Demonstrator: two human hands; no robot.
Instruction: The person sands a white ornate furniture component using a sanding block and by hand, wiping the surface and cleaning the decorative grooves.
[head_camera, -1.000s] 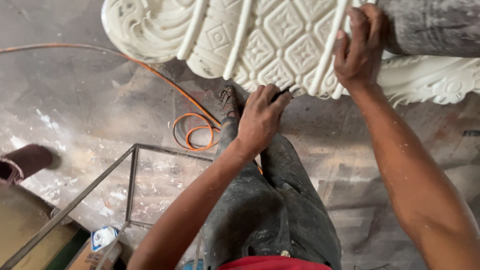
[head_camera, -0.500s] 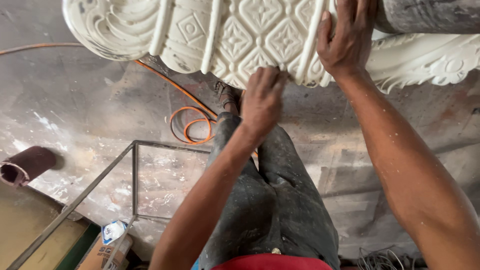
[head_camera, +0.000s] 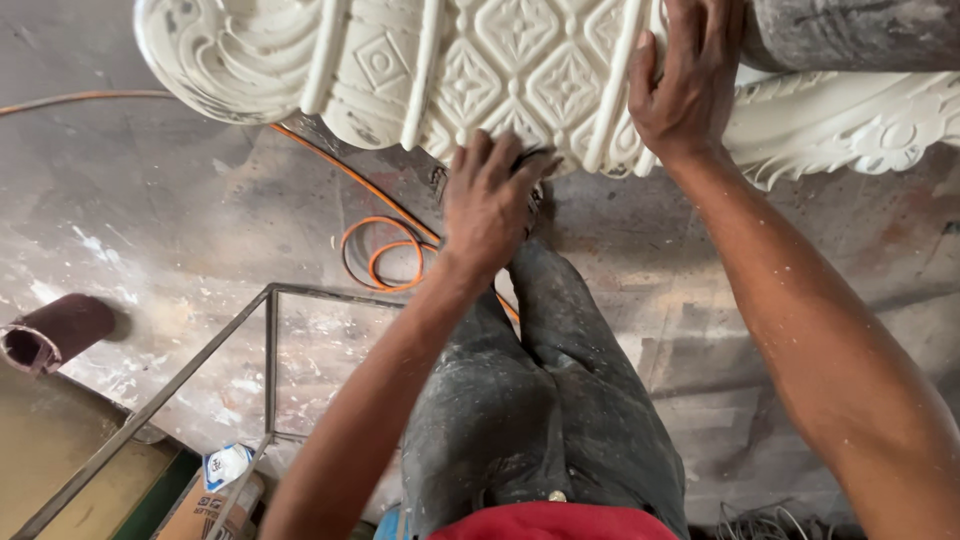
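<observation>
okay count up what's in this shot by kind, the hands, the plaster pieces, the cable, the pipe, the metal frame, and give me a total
Hands: 2, the left hand and the right hand, both on the carved plaster
White carved plaster pieces: 2, the patterned scroll piece and the floral piece
Orange cable: 1
Dark red pipe: 1
Metal frame: 1
Total: 7

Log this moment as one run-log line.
left hand: on lower edge of white moulding | right hand: flat on moulding ribs | orange cable: coiled on floor | metal frame: lower left
</observation>
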